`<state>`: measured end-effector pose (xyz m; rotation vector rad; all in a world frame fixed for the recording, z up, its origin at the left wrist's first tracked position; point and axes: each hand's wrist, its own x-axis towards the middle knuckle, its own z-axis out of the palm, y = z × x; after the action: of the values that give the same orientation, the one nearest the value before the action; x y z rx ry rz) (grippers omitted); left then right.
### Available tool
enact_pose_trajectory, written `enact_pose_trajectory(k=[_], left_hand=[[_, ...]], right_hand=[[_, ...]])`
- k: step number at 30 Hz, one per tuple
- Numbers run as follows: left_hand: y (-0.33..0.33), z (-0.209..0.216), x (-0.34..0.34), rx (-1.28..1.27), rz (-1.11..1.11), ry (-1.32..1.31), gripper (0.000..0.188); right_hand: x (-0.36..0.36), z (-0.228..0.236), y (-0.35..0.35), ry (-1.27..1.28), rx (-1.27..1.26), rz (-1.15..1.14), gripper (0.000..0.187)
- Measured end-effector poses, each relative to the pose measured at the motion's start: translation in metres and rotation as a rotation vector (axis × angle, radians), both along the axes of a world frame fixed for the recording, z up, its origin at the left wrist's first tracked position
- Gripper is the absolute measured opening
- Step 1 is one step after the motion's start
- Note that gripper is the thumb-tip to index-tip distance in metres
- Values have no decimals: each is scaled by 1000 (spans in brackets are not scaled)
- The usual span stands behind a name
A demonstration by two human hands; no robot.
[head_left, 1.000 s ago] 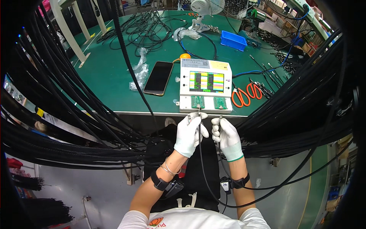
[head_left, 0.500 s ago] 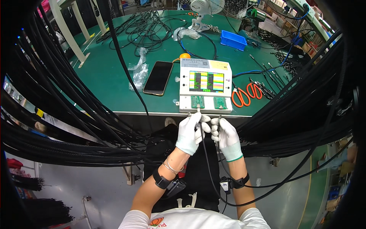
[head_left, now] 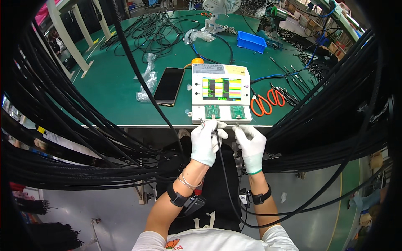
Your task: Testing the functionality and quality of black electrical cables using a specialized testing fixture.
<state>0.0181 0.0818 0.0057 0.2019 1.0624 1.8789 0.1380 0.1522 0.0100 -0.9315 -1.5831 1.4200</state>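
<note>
My left hand (head_left: 204, 141), in a white glove, is closed on the plug end of a black cable (head_left: 222, 164) at the front of the left green circuit board (head_left: 212, 111). A light-coloured plug shows between fingertips and board. My right hand (head_left: 250, 145), also gloved, pinches a small cable plug (head_left: 238, 124) just before the right green board (head_left: 237, 111); whether it touches the socket I cannot tell. Both boards sit on the front ledge of a white cable tester (head_left: 220, 71), whose lit screen (head_left: 222, 88) shows coloured rows. The black cable loops down and away to the right.
A phone (head_left: 169, 86) and crumpled clear plastic (head_left: 146, 85) lie left of the tester. Orange-handled scissors (head_left: 261, 104) lie right. Farther back are a blue tray (head_left: 251, 42), a fan (head_left: 216, 14) and tangled cables (head_left: 155, 33). Black cable bundles (head_left: 83, 173) hang on both sides.
My right hand has moved slightly forward and away from my left, its plug now nearer the right board. My left hand stays at the left board. The whole view has shifted slightly.
</note>
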Motion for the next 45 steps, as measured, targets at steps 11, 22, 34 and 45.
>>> enact_pose_trajectory(k=[11, 22, 34, 45], left_hand=[[-13, -12, -1, 19, -43, 119, 42], [-185, -61, 55, -503, -580, 795, 29], [-297, -84, 59, -679, -260, 734, 34], [-301, -91, 56, -591, -250, 789, 38]], right_hand=[[-11, 0, 8, -172, 341, -171, 16], [-7, 4, 11, -154, 292, -46, 21], [87, -10, -149, -488, -152, 927, 22], [-95, 145, -175, 378, 533, 484, 37]])
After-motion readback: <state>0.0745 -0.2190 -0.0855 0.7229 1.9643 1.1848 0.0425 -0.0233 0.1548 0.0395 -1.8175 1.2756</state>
